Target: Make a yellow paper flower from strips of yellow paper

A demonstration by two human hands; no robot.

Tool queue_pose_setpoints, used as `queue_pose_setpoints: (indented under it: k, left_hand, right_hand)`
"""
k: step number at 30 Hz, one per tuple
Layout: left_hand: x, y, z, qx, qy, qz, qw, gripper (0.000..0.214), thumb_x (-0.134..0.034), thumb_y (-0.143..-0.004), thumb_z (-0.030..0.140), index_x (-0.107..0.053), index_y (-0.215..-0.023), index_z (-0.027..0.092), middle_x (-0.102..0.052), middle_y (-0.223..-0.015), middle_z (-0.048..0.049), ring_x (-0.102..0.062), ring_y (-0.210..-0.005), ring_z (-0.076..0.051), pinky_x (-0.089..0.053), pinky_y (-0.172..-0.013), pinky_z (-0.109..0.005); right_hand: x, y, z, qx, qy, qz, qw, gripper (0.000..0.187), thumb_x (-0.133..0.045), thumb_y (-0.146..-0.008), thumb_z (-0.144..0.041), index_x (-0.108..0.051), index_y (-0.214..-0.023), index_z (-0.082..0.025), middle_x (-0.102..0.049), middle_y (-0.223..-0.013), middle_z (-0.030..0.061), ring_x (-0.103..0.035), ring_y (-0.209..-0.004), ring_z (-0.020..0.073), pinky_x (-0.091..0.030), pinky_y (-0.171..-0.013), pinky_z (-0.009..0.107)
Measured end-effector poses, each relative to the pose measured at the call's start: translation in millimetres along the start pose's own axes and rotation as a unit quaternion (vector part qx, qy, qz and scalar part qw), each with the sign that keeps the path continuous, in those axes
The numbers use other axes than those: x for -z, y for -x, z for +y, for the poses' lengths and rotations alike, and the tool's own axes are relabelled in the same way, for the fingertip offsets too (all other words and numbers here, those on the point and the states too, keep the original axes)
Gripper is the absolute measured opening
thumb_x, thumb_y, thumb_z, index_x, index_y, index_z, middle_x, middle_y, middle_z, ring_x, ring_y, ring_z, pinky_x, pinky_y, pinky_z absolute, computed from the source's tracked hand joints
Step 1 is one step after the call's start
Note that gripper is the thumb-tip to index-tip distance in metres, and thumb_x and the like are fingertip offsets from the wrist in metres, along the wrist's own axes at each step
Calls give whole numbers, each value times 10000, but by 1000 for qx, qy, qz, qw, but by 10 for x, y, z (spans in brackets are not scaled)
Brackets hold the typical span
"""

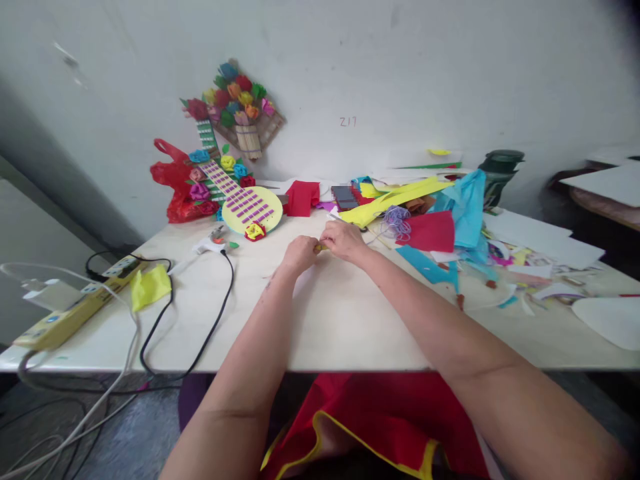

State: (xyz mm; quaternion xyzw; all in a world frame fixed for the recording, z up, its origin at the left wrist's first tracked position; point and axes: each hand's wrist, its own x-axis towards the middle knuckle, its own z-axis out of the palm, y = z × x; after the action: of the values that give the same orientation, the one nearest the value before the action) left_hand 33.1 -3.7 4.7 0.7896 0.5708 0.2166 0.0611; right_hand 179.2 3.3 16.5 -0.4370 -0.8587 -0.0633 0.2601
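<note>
Yellow and small, a bit (321,247) sits pinched in the left hand (301,253) and right hand (343,240); purple yarn (397,223) lies toward the table's (345,327) back edge.

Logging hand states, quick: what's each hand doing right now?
Left hand: closed, holding a small yellow piece.
Right hand: closed on the same piece; whether it holds anything else is hidden.

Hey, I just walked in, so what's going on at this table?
A person's left hand and right hand meet over the white table, pinching a small yellow piece, mostly hidden by the fingers. Beyond them to the left sits a guitar-shaped craft. To the right are tangled purple string and a long yellow strip.
</note>
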Motion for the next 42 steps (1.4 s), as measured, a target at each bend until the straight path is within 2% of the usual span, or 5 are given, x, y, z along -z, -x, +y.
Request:
queue_pose_setpoints:
  k: [12,19,24,32,42]
  left_hand:
    - [79,68,10,-18,225,-193,955,153,-510,-656,164,-649,-715,136,-631,-594,-11,-553,-520,-102,-416,-522,-200]
    - [90,132,57,-44,476,-295,827,200,-639,-678,226,-650,-823,88,-643,-671,-67,-552,-519,-94,-424,-523,-209]
    - [23,131,28,-11,613,-260,746,232,-694,-657,242,-626,-813,84,-619,-660,-53,-548,-513,-84,-421,-516,-202]
    - [-69,63,-42,86,727,-121,671,128,-599,-728,123,-598,-850,82,-586,-657,-36,-546,-536,-68,-469,-559,-184]
    - [-95,50,-30,133,687,-93,708,104,-593,-726,95,-585,-828,72,-597,-641,-46,-561,-555,-87,-491,-579,-208]
  right_hand:
    - [38,-46,309,-34,-178,-58,982,118,-629,-675,-252,-686,-665,-150,-604,-695,12,-507,-699,117,-340,-616,229]
    - [91,83,508,-150,-476,-187,846,194,-655,-562,-291,-665,-645,-116,-587,-575,1,-493,-563,101,-370,-569,236]
    - [33,100,479,-165,-591,-150,775,168,-655,-542,-261,-637,-627,-117,-583,-586,10,-485,-540,92,-363,-517,226]
    - [-11,35,305,-184,-570,-16,801,219,-602,-589,-251,-670,-749,-118,-561,-595,-13,-395,-494,53,-336,-470,200]
    - [-72,35,154,-217,-470,29,855,227,-645,-552,-317,-655,-639,-107,-564,-568,-7,-432,-515,78,-359,-497,223]
